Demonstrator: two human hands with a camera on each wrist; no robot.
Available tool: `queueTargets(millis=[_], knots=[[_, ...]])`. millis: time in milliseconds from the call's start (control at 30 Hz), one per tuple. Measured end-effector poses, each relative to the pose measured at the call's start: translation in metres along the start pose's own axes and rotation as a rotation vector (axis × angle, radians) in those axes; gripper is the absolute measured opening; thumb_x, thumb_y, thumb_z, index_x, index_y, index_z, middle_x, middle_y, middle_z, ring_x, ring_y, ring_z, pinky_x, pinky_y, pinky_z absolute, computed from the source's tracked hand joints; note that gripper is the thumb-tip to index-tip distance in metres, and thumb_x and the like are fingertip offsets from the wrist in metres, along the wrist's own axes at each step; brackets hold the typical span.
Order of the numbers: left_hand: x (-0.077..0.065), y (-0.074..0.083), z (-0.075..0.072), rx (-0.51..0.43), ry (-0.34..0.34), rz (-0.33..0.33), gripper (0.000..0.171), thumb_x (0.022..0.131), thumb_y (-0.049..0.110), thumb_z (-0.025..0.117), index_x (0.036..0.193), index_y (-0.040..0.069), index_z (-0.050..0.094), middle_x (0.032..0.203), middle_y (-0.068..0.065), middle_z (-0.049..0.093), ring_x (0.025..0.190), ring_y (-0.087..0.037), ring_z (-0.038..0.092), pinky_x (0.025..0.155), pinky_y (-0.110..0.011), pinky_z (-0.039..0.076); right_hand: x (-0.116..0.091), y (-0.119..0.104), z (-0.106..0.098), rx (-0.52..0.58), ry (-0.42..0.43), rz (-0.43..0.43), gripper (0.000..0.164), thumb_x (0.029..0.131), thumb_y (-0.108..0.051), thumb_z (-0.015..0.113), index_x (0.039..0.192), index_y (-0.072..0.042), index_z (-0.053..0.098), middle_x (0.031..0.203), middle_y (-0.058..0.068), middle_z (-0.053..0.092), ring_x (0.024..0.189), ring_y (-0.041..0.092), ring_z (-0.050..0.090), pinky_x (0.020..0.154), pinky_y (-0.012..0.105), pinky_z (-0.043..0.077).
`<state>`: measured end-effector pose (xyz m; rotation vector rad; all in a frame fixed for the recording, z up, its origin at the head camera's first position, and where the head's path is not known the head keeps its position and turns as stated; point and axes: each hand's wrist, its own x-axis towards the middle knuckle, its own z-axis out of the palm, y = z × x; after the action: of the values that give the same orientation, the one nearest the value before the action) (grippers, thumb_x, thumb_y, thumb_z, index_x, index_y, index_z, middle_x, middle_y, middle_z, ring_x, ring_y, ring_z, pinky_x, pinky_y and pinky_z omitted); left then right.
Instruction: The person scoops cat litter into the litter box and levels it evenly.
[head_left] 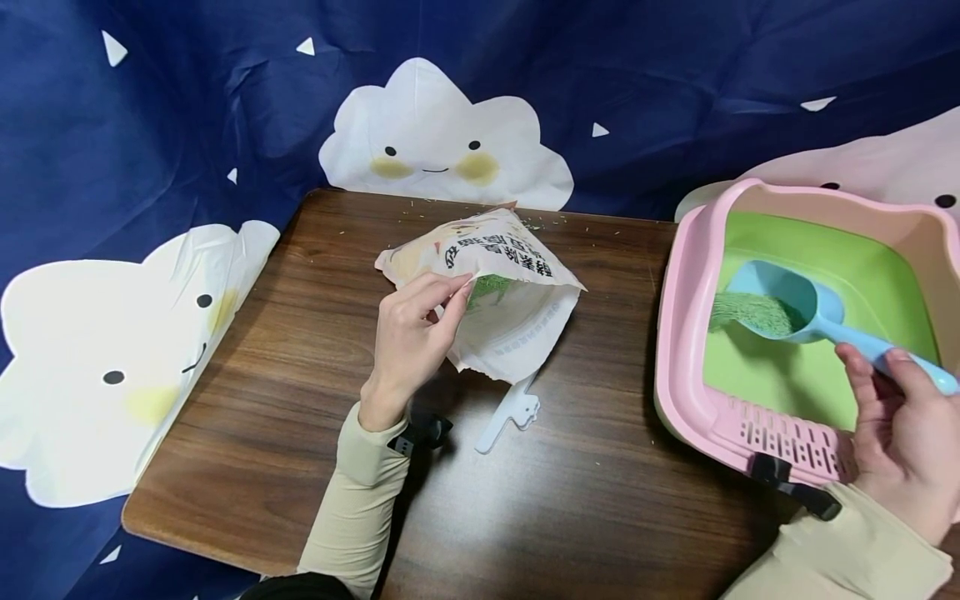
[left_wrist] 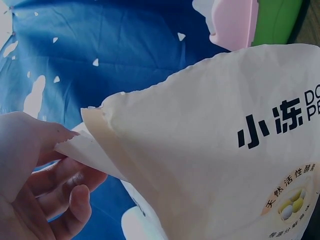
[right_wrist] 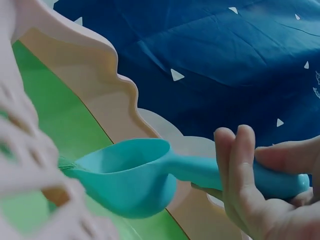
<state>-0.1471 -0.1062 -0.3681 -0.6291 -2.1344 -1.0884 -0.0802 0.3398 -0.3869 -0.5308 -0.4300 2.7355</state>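
My left hand (head_left: 408,329) pinches the torn top edge of a white paper bag (head_left: 528,342), with thumb and forefinger on the paper. The bag lies tilted with its mouth facing me, and green litter pellets (head_left: 489,287) show inside. In the left wrist view, the bag's printed side (left_wrist: 210,125) fills the right. My right hand (head_left: 911,433) grips the handle of a light blue scoop (head_left: 828,304) over a pink litter box (head_left: 671,350) with a green inside. Green pellets (head_left: 761,310) lie along the tilted scoop and spill past its lip at the box's left.
A pale blue-grey flat strip (head_left: 498,425) with an animal-shaped figure lies partly under the bag on the brown wooden table (head_left: 300,333). Loose green bits are scattered along the table's back edge. A dark blue cloth (head_left: 637,67) with clouds hangs behind.
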Motion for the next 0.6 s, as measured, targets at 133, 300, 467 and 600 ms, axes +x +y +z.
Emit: queueTargets(millis=[133,300,467,600], knots=[[0.0,0.0,0.0,0.002,-0.001,-0.001,0.014,0.09,0.006,0.064,0.093,0.001,0.077,0.076,-0.004,0.071,0.057,-0.007,0.051,0.048,-0.017,0.04,-0.001,0.006,0.001,-0.047,-0.066,-0.035,0.012,0.097,0.01,0.043,0.104,0.012,0.052,0.086,0.032,0.068,0.072,0.042,0.07,0.073,0.037,0.059],[-0.001,0.0,0.0,0.004,-0.001,-0.007,0.014,0.09,0.006,0.064,0.093,0.002,0.077,0.077,-0.005,0.071,0.058,-0.007,0.051,0.047,-0.02,0.041,-0.002,0.01,0.002,-0.1,-0.137,-0.073,0.019,0.097,0.011,0.04,0.106,0.016,0.056,0.086,0.033,0.068,0.069,0.039,0.07,0.072,0.036,0.059],[-0.001,0.0,-0.001,0.009,-0.003,-0.01,0.014,0.09,0.006,0.064,0.094,0.002,0.077,0.077,-0.005,0.071,0.058,-0.007,0.052,0.046,-0.024,0.042,-0.005,0.012,0.003,-0.195,-0.183,-0.129,0.024,0.099,0.01,0.036,0.104,0.016,0.059,0.083,0.031,0.069,0.065,0.032,0.069,0.067,0.031,0.059],[-0.001,0.0,-0.002,0.01,-0.006,-0.012,0.015,0.091,0.007,0.063,0.094,0.002,0.077,0.077,-0.005,0.071,0.058,-0.007,0.052,0.047,-0.025,0.043,-0.007,0.013,0.005,-0.227,-0.194,-0.155,0.024,0.099,0.01,0.036,0.103,0.015,0.058,0.083,0.029,0.07,0.065,0.031,0.069,0.065,0.03,0.059]])
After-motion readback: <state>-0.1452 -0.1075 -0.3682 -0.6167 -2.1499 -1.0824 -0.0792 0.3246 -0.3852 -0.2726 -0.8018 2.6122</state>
